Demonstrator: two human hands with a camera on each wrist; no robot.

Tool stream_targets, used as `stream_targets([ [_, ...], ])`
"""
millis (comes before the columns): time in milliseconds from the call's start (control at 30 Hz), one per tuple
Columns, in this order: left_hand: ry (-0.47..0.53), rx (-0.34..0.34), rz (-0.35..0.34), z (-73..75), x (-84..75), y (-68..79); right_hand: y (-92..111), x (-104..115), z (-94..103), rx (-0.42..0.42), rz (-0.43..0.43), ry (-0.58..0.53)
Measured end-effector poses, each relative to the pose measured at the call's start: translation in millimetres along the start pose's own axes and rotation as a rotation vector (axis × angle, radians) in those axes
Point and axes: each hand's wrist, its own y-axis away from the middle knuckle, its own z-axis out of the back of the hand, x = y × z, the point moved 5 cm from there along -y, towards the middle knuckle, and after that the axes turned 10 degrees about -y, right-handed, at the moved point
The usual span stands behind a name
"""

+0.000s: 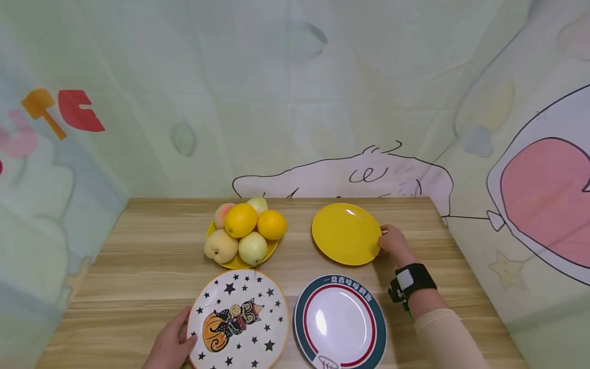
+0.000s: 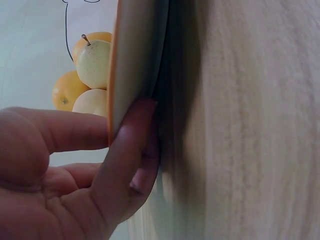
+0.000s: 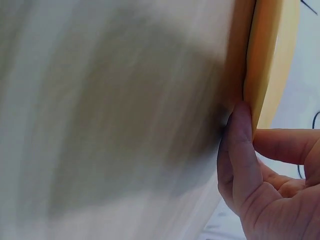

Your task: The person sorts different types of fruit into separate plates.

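Note:
My left hand pinches the left rim of a white plate printed with black stars and a cat on a pumpkin. Its thumb lies on the rim and its fingers reach underneath, as the left wrist view shows. On the far right, my right hand pinches the right edge of a plain yellow plate, fingertips under the rim in the right wrist view. Between them, nearer the front, lies a white plate with a dark green rim and a red ring; neither hand touches it.
Behind the star plate, a second yellow plate bears a heap of fruit: a lemon-like yellow fruit, an orange, pears and peach-like fruit. The wooden table ends at a printed cloth backdrop.

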Motion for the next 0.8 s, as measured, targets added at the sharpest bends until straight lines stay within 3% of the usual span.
stream_targets([
  [567, 0.027, 0.010, 0.026, -3.5, 3.9, -1.9, -10, 31, -37.5, 0.057, -0.011, 0.028],
  [667, 0.038, -0.001, 0.009, -3.9, 3.5, -1.3, -7, 29, -38.5, 0.082, -0.030, 0.027],
  [800, 0.037, -0.005, 0.006, -3.0, 2.9, -1.6, 9, 29, -34.7, 0.115, 0.013, 0.094],
])
